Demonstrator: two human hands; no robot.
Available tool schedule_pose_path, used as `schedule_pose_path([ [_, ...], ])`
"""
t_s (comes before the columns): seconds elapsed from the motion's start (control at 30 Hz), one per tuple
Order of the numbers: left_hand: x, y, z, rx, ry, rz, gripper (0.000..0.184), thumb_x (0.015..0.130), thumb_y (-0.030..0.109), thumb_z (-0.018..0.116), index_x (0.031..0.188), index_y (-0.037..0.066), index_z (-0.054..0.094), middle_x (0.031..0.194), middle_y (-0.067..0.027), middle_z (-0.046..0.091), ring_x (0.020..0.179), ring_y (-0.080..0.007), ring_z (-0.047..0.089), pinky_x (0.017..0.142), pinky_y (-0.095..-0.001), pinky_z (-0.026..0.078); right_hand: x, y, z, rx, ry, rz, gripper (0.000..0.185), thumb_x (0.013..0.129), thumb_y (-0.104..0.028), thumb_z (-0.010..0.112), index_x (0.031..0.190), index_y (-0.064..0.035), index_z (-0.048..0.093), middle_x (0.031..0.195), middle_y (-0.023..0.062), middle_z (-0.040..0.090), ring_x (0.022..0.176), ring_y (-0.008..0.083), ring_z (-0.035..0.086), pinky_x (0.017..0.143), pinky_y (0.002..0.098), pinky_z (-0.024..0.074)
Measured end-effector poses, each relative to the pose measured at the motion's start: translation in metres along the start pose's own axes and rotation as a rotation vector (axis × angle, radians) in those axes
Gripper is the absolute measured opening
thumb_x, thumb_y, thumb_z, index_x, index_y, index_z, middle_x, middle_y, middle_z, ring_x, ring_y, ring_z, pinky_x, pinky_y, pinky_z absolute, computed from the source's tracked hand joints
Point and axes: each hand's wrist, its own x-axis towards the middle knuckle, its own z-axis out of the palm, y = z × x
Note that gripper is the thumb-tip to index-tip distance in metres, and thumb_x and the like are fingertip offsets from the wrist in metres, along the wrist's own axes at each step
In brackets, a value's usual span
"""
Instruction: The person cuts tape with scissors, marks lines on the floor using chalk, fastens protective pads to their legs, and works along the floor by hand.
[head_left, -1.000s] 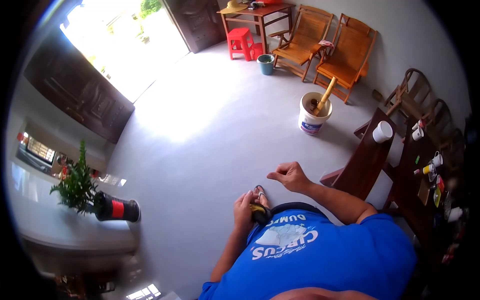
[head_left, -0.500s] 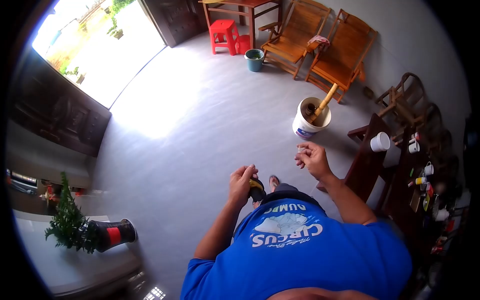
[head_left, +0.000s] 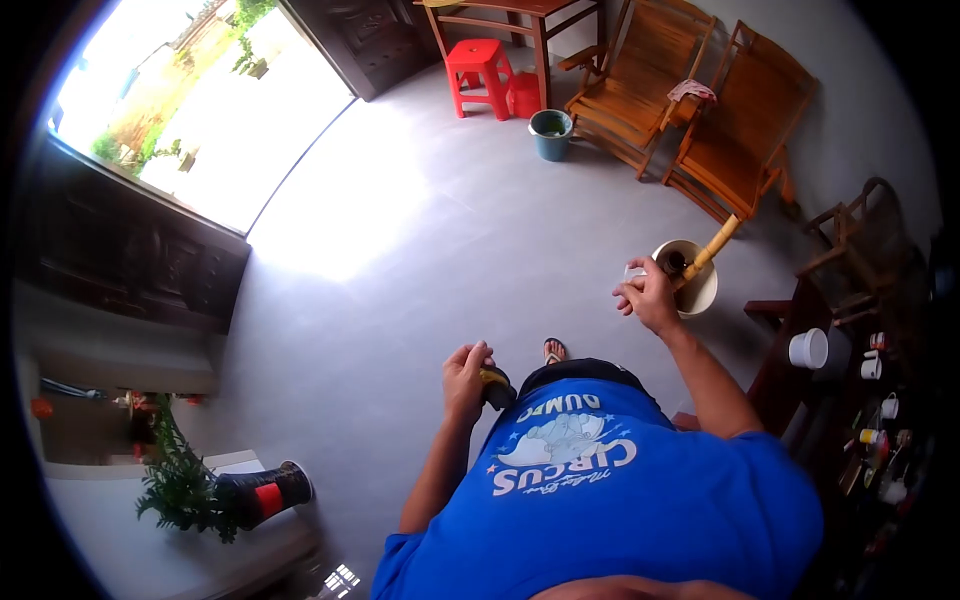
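My left hand [head_left: 464,380] is closed around a black and yellow object [head_left: 495,387], rounded and partly hidden by the fingers, in front of my waist. Out to the right, my right hand [head_left: 648,292] pinches a small clear, whitish piece [head_left: 633,273] between thumb and fingers; its kind is too small to make out. Just behind that hand stands a white bucket [head_left: 705,292] with a thick bamboo-like handle [head_left: 718,246] leaning out of it. The hand overlaps the bucket's left side in view, and whether they touch I cannot tell.
Wooden folding chairs [head_left: 640,85] line the back wall, with a red stool [head_left: 480,75] and a blue-green bucket [head_left: 551,135] beside them. A dark bench [head_left: 752,362] with cups is at right. A potted plant [head_left: 262,497] sits at lower left, below an open doorway.
My right hand has risen and moved slightly right, now overlapping the bucket in view. My left hand has shifted a little left and down, keeping its hold. The camera view has turned left.
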Motion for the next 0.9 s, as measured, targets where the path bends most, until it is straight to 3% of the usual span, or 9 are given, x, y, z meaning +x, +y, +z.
schedule_pose_path([
  [0.07,0.029,0.012,0.007,0.010,0.031,0.004,0.026,0.098,0.024,0.064,0.090,-0.001,0.067,0.077,-0.0046,0.063,0.066,-0.0105,0.057,0.059,-0.0251,0.047,0.047,-0.007,-0.006,-0.057,-0.114,-0.030,0.019,0.089,-0.001,0.067,0.104,0.0039,0.057,0.077,0.0113,0.070,0.061,0.0132,0.066,0.051,0.0261,0.0543],
  [0.1,0.044,0.020,0.013,0.016,0.050,-0.002,0.025,0.098,0.023,0.064,0.090,-0.001,0.066,0.076,-0.0046,0.063,0.066,-0.0105,0.057,0.059,-0.0248,0.047,0.065,-0.020,-0.003,-0.135,-0.050,-0.058,0.010,0.088,-0.003,0.070,0.090,0.0025,0.062,0.075,0.0076,0.070,0.061,0.0110,0.065,0.051,0.0249,0.0526],
  [0.2,0.083,0.033,0.026,-0.029,0.067,-0.006,0.024,0.099,0.022,0.063,0.091,-0.001,0.066,0.077,-0.0045,0.063,0.067,-0.0105,0.058,0.061,-0.0248,0.048,0.120,-0.030,-0.006,-0.144,-0.083,-0.090,0.010,0.087,-0.004,0.072,0.088,0.0011,0.064,0.072,0.0055,0.070,0.061,0.0097,0.064,0.052,0.0240,0.0506],
  [0.23,0.096,0.036,0.031,-0.041,0.053,0.001,0.024,0.099,0.022,0.064,0.091,-0.001,0.066,0.077,-0.0043,0.063,0.067,-0.0103,0.058,0.062,-0.0249,0.048,0.135,-0.032,-0.003,-0.072,-0.049,-0.005,0.010,0.086,-0.005,0.075,0.085,0.0002,0.067,0.072,0.0041,0.070,0.062,0.0083,0.063,0.055,0.0233,0.0497],
  [0.5,0.217,0.093,0.116,0.363,-0.213,0.143,0.031,0.098,0.027,0.066,0.111,-0.001,0.071,0.088,-0.0048,0.071,0.079,-0.0103,0.061,0.073,-0.0264,0.050,0.231,-0.063,0.029,-0.039,-0.090,-0.194,0.010,0.081,-0.002,0.080,0.085,0.0020,0.072,0.082,0.0059,0.071,0.075,0.0107,0.067,0.068,0.0255,0.0539],
  [0.67,0.310,0.139,0.175,0.261,-0.383,0.111,0.028,0.097,0.023,0.068,0.108,-0.002,0.072,0.094,-0.0071,0.074,0.082,-0.0106,0.065,0.075,-0.0259,0.052,0.289,-0.098,0.050,-0.091,-0.185,-0.120,0.040,0.078,-0.003,0.081,0.111,0.0019,0.060,0.074,0.0071,0.067,0.069,0.0119,0.065,0.066,0.0270,0.0526],
  [0.83,0.400,0.177,0.218,0.121,-0.533,-0.044,0.018,0.095,0.016,0.072,0.098,-0.001,0.069,0.088,-0.0084,0.073,0.077,-0.0116,0.068,0.071,-0.0250,0.055,0.369,-0.103,0.044,-0.189,-0.153,-0.055,0.037,0.077,-0.004,0.084,0.107,0.0016,0.062,0.072,0.0043,0.066,0.067,0.0101,0.063,0.065,0.0266,0.0522],
  [0.9,0.433,0.190,0.228,0.136,-0.577,-0.002,0.016,0.096,0.015,0.071,0.093,0.000,0.065,0.083,-0.0065,0.072,0.073,-0.0116,0.068,0.066,-0.0252,0.055,0.396,-0.115,0.041,-0.154,-0.149,-0.089,0.037,0.077,-0.005,0.084,0.106,0.0014,0.062,0.072,0.0030,0.064,0.067,0.0086,0.061,0.065,0.0259,0.0518],
])
